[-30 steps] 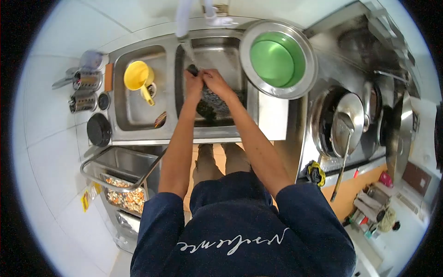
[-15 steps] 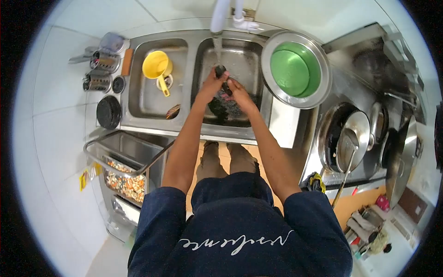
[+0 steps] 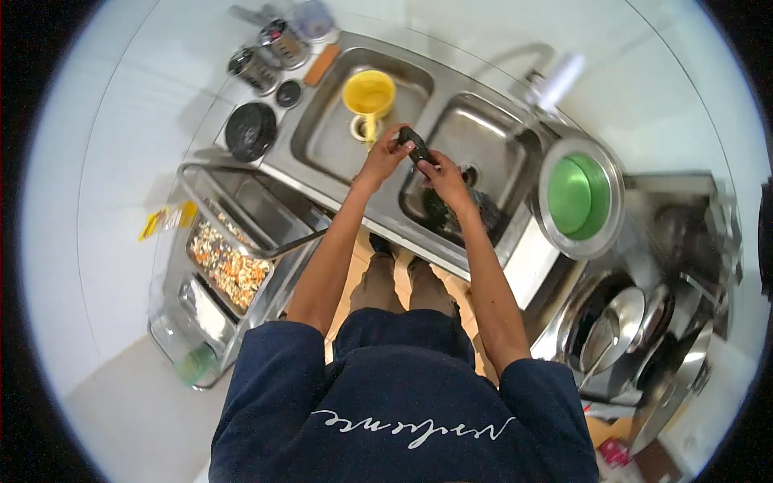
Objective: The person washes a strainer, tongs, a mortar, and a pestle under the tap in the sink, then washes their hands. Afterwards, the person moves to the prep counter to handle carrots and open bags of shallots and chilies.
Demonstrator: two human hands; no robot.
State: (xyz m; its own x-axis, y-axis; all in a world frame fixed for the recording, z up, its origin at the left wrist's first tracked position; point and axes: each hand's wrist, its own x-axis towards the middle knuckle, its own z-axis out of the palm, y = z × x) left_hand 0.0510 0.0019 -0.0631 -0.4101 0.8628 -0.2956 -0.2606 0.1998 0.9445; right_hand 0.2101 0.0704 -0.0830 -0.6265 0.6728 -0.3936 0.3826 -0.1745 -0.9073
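Both my hands grip a dark, wet, elongated thing [image 3: 414,145] whose exact kind I cannot make out. My left hand [image 3: 383,161] closes on its upper left end, and my right hand [image 3: 447,179] pinches its lower right end. They hold it above the divider between the two steel basins. Black, wet material [image 3: 481,211] lies in the right basin [image 3: 515,149], partly hidden by my right forearm. A yellow dipper [image 3: 369,90] stands in the left basin [image 3: 318,145], just beyond my left hand.
A white tap [image 3: 557,83], blurred, reaches over the right basin. Right of it stands a steel-rimmed bowl with a green container [image 3: 576,197]. Pans and a ladle [image 3: 609,334] crowd the stove side. On the left are a tray of chopped food [image 3: 229,266] and a black round lid [image 3: 250,131].
The view has turned, so the sink now slants. My hands have moved left with the dark thing, from under the tap's water to the divider.
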